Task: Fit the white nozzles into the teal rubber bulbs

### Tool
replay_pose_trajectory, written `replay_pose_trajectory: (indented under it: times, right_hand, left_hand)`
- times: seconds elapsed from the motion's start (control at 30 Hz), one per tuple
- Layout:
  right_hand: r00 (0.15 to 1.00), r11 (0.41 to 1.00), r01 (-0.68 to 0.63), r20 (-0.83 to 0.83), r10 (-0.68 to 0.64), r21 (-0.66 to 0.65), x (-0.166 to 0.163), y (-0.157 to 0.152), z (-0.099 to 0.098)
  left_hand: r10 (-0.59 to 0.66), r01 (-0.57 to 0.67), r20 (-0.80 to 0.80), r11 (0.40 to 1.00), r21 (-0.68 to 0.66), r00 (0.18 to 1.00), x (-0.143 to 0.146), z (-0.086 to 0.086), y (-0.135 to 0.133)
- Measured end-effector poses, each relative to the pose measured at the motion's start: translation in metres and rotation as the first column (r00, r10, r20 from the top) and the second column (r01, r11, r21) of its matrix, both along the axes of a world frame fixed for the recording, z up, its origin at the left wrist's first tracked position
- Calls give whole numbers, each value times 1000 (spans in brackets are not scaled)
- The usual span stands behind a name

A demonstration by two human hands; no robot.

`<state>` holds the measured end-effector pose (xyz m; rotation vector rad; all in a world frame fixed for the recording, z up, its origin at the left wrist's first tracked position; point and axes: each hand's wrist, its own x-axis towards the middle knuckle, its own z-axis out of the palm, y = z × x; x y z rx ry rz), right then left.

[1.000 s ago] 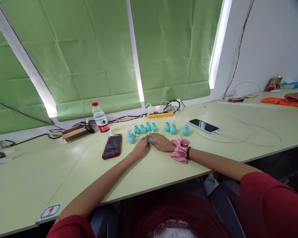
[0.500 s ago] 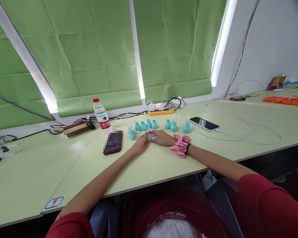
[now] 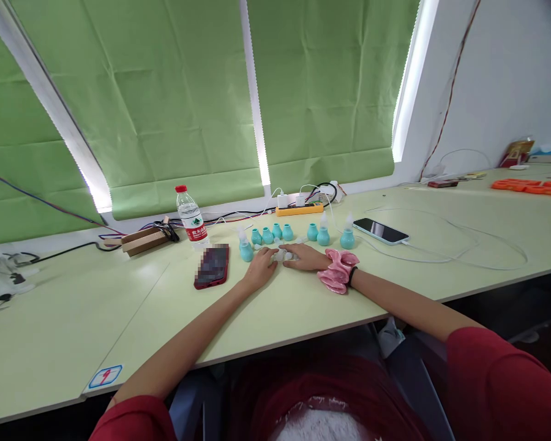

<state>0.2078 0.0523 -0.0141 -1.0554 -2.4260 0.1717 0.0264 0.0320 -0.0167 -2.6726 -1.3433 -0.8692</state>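
Between my two hands on the table lies a small cluster of clear, colourless plastic pieces [image 3: 282, 256], too small to make out singly. My left hand [image 3: 261, 269] rests at the left side of the cluster, fingers stretched out and touching it. From the right, my right hand [image 3: 307, 257] lies with its fingers extended over the edge of the pieces. Just behind stand several turquoise squeeze bulbs [image 3: 287, 231] without tips. Clear pointed tips top one turquoise bulb [image 3: 246, 251] on the left and two on the right, including this bulb [image 3: 348, 239].
A red-cased phone [image 3: 212, 267] and a water bottle [image 3: 193, 220] stand left of my hands. A white-cased phone [image 3: 380, 231] with a charging cable lies to the right. Behind are a yellow power strip [image 3: 299, 210] and an open cardboard box [image 3: 144, 241].
My hands have moved slightly apart, and more of the clear pieces shows between them. The view has shifted a little; the bulbs stay in place.
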Motion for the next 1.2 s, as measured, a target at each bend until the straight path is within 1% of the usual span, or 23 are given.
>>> replay_pose_trajectory:
  times: [0.1,0.17,0.3,0.37,0.4,0.47,0.53,0.6,0.63,0.7,0.77,0.83,0.93,1.0,1.07,1.13,1.2]
  right_hand:
    - [995,999,-25,-101,28,34,-1,0,-1]
    - [983,998,-16,-184,26,58,-2,0,-2]
    - [939,995,8,-343,26,97,-3,2,-2]
    - [908,996,28,-419,9,82,-4,2,-1]
    - [906,997,31,-424,1,69,-3,2,-1]
    - [937,999,7,-348,6,36,-3,1,-1]
    - [975,1000,-26,-222,26,4,-2,0,0]
    - [991,998,-55,-124,53,-10,-2,-1,0]
    - [993,998,-67,-102,66,-4,-2,-2,0]
    - [990,995,-100,-99,102,20,-2,-3,-1]
    - [982,992,-121,-143,126,44,-4,-3,-2]
    - [972,991,-109,-199,122,76,-6,-2,-3]
    - [954,993,-3,-298,37,115,-9,-2,-2]
    - [943,991,74,-330,-35,109,-9,-3,0]
    - [964,993,77,-261,-53,84,-8,-3,1]
    - [991,998,21,-134,-13,64,-6,-3,1]
    - [997,998,-37,-62,41,52,-5,-2,0]
  left_hand:
    - [-48,47,-47,998,-28,998,0,0,2]
    - [-43,41,-42,998,-45,998,-1,0,3]
    - [-16,18,54,999,-33,998,-3,0,3]
    - [-20,22,87,1000,-22,996,-3,0,3]
    - [-23,25,99,999,-22,995,-3,0,3]
    - [-21,26,123,999,-37,992,-3,0,3]
    - [-9,17,137,998,-63,990,-3,0,3]
    - [-3,16,144,996,-85,990,-3,1,3]
    - [-4,18,148,996,-92,989,-3,1,3]
    - [-5,21,171,996,-92,985,-3,2,2]
    - [-1,17,197,997,-77,980,-3,3,0]
    - [-5,16,216,998,-53,976,-2,4,-2]
    - [-32,41,212,998,-39,977,0,4,-4]
    - [-63,70,174,997,-38,983,1,3,-4]
    - [-82,88,133,995,-42,988,1,3,-4]
    - [-65,74,132,995,-60,989,0,3,-3]
    - [-24,39,163,995,-88,986,-2,3,-1]
